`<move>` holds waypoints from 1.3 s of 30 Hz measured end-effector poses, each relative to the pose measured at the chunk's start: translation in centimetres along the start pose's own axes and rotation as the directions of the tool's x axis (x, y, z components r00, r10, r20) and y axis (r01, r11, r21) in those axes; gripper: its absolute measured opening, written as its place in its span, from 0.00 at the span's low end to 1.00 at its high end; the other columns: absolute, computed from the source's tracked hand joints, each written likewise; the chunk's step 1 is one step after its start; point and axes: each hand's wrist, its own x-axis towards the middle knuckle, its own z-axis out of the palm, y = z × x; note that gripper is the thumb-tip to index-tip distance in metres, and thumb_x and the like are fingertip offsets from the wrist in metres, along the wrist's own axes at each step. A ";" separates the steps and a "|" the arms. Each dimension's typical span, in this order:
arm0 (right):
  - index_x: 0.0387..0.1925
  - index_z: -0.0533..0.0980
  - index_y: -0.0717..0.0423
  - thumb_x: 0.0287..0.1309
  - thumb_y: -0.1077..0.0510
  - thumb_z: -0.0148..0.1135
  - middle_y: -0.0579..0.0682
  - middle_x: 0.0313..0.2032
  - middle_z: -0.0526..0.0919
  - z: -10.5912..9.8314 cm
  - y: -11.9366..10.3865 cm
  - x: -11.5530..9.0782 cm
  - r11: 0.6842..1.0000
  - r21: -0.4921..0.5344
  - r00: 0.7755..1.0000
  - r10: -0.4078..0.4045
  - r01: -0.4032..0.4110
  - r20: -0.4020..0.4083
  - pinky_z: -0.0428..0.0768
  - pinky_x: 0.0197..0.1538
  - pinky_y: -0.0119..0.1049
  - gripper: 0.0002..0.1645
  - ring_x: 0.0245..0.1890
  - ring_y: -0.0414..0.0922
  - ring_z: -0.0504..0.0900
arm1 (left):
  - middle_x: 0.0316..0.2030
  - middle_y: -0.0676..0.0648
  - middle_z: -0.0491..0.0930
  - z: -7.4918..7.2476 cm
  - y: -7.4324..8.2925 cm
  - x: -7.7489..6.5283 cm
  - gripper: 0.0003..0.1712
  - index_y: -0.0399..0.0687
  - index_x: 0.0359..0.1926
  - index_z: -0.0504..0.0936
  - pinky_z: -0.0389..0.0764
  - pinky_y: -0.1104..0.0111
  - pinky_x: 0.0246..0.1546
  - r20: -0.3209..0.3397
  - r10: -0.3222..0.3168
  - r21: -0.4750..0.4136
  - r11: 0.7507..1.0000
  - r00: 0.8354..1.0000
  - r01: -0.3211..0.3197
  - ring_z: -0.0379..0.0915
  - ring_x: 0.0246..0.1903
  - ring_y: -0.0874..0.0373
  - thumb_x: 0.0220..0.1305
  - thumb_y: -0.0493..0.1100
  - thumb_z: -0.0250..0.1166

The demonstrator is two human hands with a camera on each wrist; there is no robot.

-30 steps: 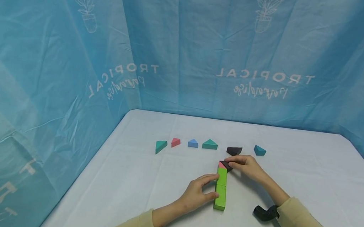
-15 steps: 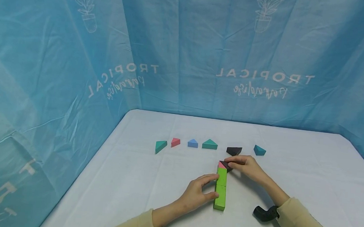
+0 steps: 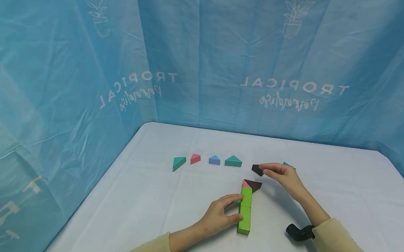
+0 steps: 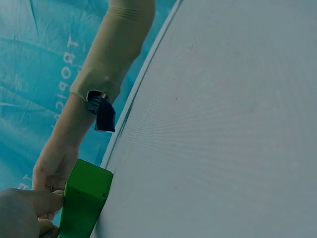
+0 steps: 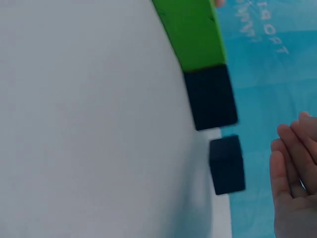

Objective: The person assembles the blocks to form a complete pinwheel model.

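Note:
Two green blocks (image 3: 244,220) lie end to end in a column on the table. A small pink triangle block (image 3: 245,184) tops their far end, with a black block (image 3: 254,185) against its right side. My left hand (image 3: 216,214) rests its thumb and fingertips along the column's left side, also seen in the left wrist view beside the green block (image 4: 84,198). Farther back, my right hand (image 3: 286,182) hovers with its fingertips at a second black block (image 3: 256,169), partly covering it. In the right wrist view the fingers (image 5: 292,158) extend beside a dark block (image 5: 228,166).
A row of loose blocks spans the back: a green triangle (image 3: 178,163), a red block (image 3: 195,158), a blue block (image 3: 214,160) and a wider green triangle (image 3: 233,161). A teal block (image 3: 287,164) is mostly hidden behind the right hand. Blue curtains (image 3: 205,82) surround the white table (image 3: 146,200).
My right hand has let go of the black block beside the pink triangle and moved back to the second black block. The left hand has stayed at the green blocks.

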 end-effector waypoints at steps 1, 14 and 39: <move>0.53 0.78 0.57 0.63 0.48 0.59 0.52 0.53 0.79 -0.4 0.0 0.1 1.000 0.004 1.000 -0.003 0.003 -0.020 0.75 0.52 0.27 0.23 0.53 0.38 0.76 | 0.59 0.48 0.72 0.0 0.0 0.0 0.31 0.38 0.61 0.72 0.66 0.70 0.61 -0.001 0.000 -0.001 1.000 1.000 0.000 0.64 0.61 0.59 0.58 0.42 0.69; 0.59 0.73 0.57 0.63 0.44 0.57 0.45 0.56 0.77 -5.0 0.3 -0.5 1.000 -0.009 0.966 0.020 -0.024 -0.259 0.68 0.62 0.41 0.28 0.54 0.31 0.71 | 0.59 0.45 0.73 0.1 -0.2 -0.1 0.30 0.36 0.60 0.73 0.67 0.70 0.60 -0.010 0.051 0.020 0.999 0.999 -0.050 0.65 0.61 0.57 0.58 0.43 0.69; 0.61 0.71 0.60 0.61 0.47 0.60 0.40 0.55 0.77 -7.3 2.8 -0.8 0.996 0.082 0.916 0.063 -0.034 -0.396 0.70 0.50 0.16 0.31 0.51 0.28 0.72 | 0.59 0.47 0.72 0.1 0.0 0.0 0.31 0.37 0.60 0.72 0.66 0.70 0.61 -0.007 0.023 0.004 1.000 1.000 -0.023 0.64 0.61 0.58 0.58 0.42 0.69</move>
